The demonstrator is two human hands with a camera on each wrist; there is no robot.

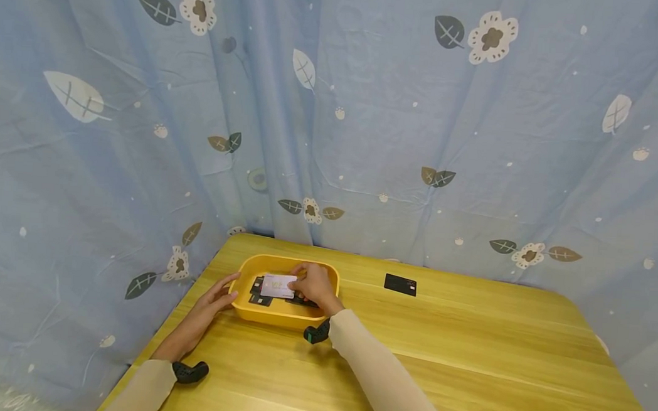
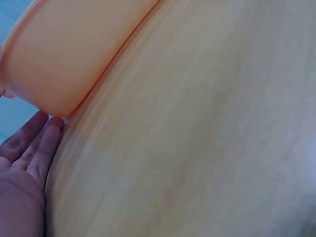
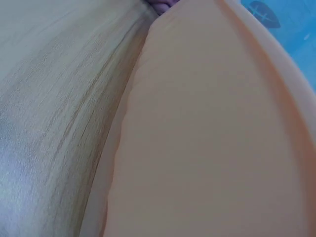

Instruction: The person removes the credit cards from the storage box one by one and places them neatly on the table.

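A yellow plastic bin stands on the wooden table near its back left. My left hand rests against the bin's left end, fingers spread along the rim. In the left wrist view its fingers lie fairly straight, tips at the bin's lower corner. My right hand reaches into the bin and pinches a pale card with gold print at its right edge. Black cards lie beneath it on the bin's floor, partly covered. In the right wrist view, the bin wall hides nearly all of this hand.
A single black card lies on the table to the right of the bin. A blue curtain with leaves and flowers hangs behind and along the left side. Black wrist devices are strapped at both sleeves.
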